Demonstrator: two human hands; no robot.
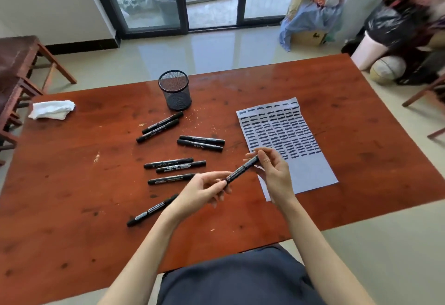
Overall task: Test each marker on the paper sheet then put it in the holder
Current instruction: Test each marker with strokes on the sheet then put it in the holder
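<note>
Dark-clothed lap (240,280), bottom edge, nearest cam; both forearms reach fwd from it over the bench (72,208).

Left hand (204,191): fingertips pinch lower-left end of held marker (243,168).
Right hand (274,170): fingers curled round upper-right end of same marker. Marker tilted, held above bench, its right end over near-left part of paper sheet (310,174). Cap on or off: can't tell.

Paper sheet: white, flat on bench, far portion filled w/ rows of short black test strokes, near portion blank.

Loose markers, all black, lying on bench left of the sheet:
- 1 marker (151,209), nearest, partly under left wrist.
- 3 markers (173,171), roughly parallel, just left of left hand.
- 2 markers (201,143), side by side, further back, near sheet's left edge.
- 2 markers (160,126), side by side, angled, just in front of holder.

Holder (175,90): black mesh cup, upright, well left of sheet's far end; no markers seen inside.

White cloth (51,109): crumpled, far left of sheet, near bench edge.

Wooden chair (19,64): off bench, beyond the cloth.
Ball (387,70): on floor, past bench's far-right corner.
</note>
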